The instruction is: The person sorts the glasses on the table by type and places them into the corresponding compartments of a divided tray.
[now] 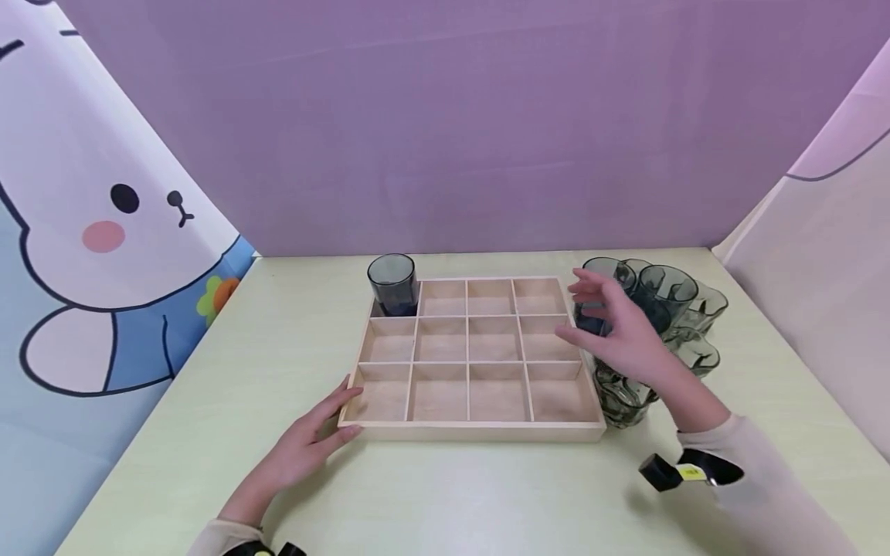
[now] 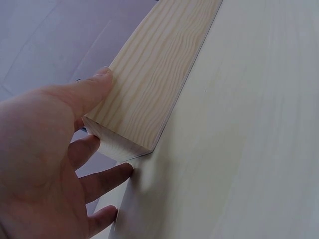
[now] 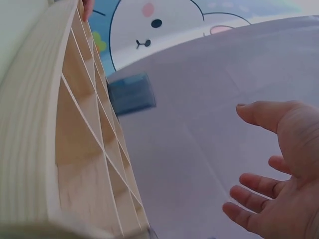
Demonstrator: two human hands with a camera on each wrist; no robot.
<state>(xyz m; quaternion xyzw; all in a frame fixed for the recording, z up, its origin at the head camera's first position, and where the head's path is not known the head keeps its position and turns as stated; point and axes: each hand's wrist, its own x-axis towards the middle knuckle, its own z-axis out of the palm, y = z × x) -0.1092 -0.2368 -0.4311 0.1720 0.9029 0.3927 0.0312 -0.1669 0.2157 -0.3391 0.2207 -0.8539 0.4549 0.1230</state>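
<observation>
A light wooden divided box (image 1: 473, 434) lies on the table, split into several square compartments. One dark tinted drinking glass (image 1: 392, 282) stands upright in its back left compartment. My left hand (image 1: 309, 444) holds the box's front left corner; in the left wrist view the thumb (image 2: 94, 89) lies on the front face and the other fingers are around the side. My right hand (image 1: 622, 328) is raised by the box's right edge, fingers spread and nothing in them. Behind and beside it stands a cluster of tinted glasses (image 1: 667, 289), partly hidden by the hand.
The glasses crowd close to the box's right side, some with wavy rims (image 1: 695, 351). A purple backdrop (image 1: 473, 131) rises behind the pale table (image 1: 487, 494), with a cartoon-printed cloth (image 1: 104, 309) at the left.
</observation>
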